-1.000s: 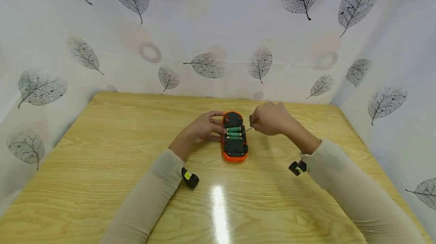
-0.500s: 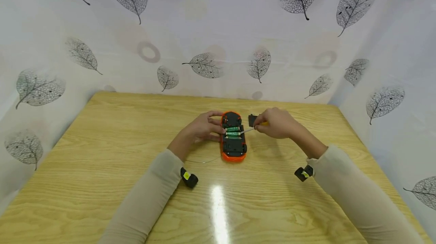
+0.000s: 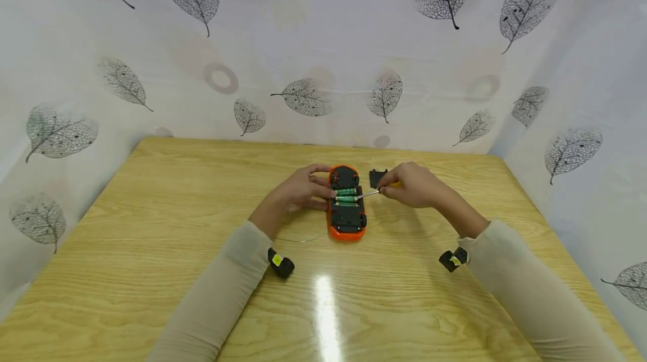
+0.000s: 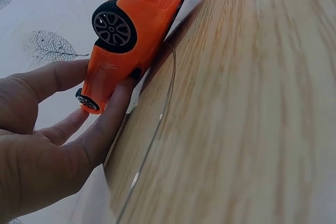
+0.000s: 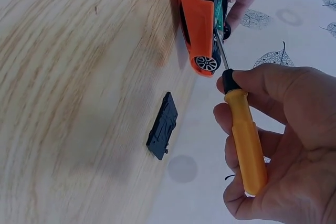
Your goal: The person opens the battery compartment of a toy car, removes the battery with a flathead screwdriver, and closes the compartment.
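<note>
An orange toy car [image 3: 349,233] lies upside down on the table, its black underside facing up. Several green batteries [image 3: 346,198] sit in its open compartment. At the car's left side my left hand [image 3: 304,189] steadies it, thumb and fingers gripping the body. My right hand [image 3: 413,184] holds a screwdriver [image 5: 245,140] with a yellow handle and black collar, fingers curled round it. Its metal shaft reaches into the compartment from the right, the tip at the ends of the batteries. Beside the car, a black battery cover [image 5: 164,127] rests on the table.
The wooden table [image 3: 151,272] has a glossy light streak near its front. A thin, curved, wire-like strand [image 3: 303,241] lies left of the car. Leaf-patterned white cloth [image 3: 323,42] rises behind the table and at both sides. A small black camera sits at each wrist.
My right hand has shifted slightly right and toward me, bringing more of the battery cover and screwdriver shaft into sight. The left hand and car stay in place.
</note>
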`<act>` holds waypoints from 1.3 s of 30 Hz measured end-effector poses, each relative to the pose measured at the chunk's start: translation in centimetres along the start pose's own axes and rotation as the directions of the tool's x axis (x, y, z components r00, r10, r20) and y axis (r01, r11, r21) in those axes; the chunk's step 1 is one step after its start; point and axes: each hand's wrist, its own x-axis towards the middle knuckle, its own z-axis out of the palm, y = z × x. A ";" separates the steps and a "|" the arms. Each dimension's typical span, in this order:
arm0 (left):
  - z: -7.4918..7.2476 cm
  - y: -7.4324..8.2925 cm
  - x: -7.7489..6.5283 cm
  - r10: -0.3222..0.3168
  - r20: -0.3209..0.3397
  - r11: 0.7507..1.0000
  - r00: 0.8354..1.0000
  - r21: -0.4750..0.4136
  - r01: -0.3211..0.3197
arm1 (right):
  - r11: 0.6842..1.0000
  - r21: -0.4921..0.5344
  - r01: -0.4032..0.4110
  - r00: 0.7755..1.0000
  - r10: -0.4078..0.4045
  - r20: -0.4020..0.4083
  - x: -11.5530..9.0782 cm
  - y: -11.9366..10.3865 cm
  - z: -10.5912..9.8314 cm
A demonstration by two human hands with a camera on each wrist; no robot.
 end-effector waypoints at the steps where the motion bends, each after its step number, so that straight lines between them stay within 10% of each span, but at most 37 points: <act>1: 0.0 0.0 0.0 0.001 0.000 1.000 1.000 0.001 -0.001 | 1.000 0.013 0.007 1.000 -0.007 -0.002 0.0 0.1 0.0; 21: -0.1 0.1 -0.2 0.000 -0.006 1.000 1.000 -0.001 0.000 | 0.984 0.176 0.025 1.000 -0.022 -0.016 -0.5 2.3 1.2; 39: -0.2 -0.1 0.1 0.004 -0.005 1.000 1.000 -0.013 -0.004 | 0.997 0.073 0.039 0.999 -0.041 0.025 -0.7 0.0 -0.2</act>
